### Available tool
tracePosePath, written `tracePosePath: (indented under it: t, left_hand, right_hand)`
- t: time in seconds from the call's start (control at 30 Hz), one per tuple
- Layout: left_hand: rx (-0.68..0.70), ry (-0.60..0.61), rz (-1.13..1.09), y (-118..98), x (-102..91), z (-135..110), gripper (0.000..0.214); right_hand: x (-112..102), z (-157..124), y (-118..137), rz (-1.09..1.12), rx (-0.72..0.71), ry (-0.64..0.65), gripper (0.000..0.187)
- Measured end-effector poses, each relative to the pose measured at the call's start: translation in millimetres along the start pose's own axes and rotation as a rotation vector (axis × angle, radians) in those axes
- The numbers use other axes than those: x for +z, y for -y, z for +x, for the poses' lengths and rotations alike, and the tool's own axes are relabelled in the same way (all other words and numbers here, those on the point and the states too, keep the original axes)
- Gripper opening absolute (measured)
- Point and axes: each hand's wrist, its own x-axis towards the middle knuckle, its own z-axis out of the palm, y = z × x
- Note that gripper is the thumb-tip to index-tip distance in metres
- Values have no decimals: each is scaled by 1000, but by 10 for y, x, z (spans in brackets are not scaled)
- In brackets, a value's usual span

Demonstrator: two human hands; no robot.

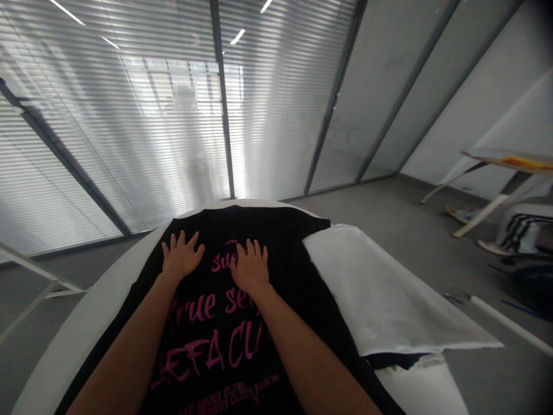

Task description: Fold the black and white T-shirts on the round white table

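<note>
A black T-shirt (285,253) with pink lettering lies spread over a white ironing board (108,288) that runs away from me. My left hand (181,256) rests flat on the shirt's upper left part, fingers spread. My right hand (250,268) lies flat near the shirt's middle, over the pink words, fingers apart. Neither hand holds anything.
A white cloth (384,294) lies on the board's right side, hanging past its edge. Glass walls with blinds (173,115) stand behind. At the right are another ironing board (510,158), a striped garment (525,233) and a white rod (510,323) on the grey floor.
</note>
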Motion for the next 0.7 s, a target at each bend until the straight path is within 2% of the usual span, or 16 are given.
tracePosePath:
  t: [0.07,0.13,0.27,0.37,0.43,0.53,0.63,0.7]
  left_hand:
    - [38,-69,17,-33,1,-70,62]
    - [113,-89,14,-73,-3,-114,60]
    - [181,52,-18,-128,21,-129,60]
    - [167,73,-30,-118,42,-113,66]
    - [154,61,-40,-104,49,-104,69]
    - [144,59,-60,-92,49,-98,72]
    - [146,63,-76,-88,42,-101,72]
    - [148,57,-81,-85,38,-105,72]
  right_hand:
    - [3,7,-3,3,-1,1,52]
    - [7,14,-10,9,2,2,52]
    - [-6,21,-35,35,8,27,51]
    - [-101,67,-45,86,33,75,48]
    - [-251,167,-60,110,83,108,45]
    - [-610,454,-180,62,168,140,42]
    - [-1014,797,-516,-31,252,114,39]
    - [-1204,951,-825,-118,380,95,37]
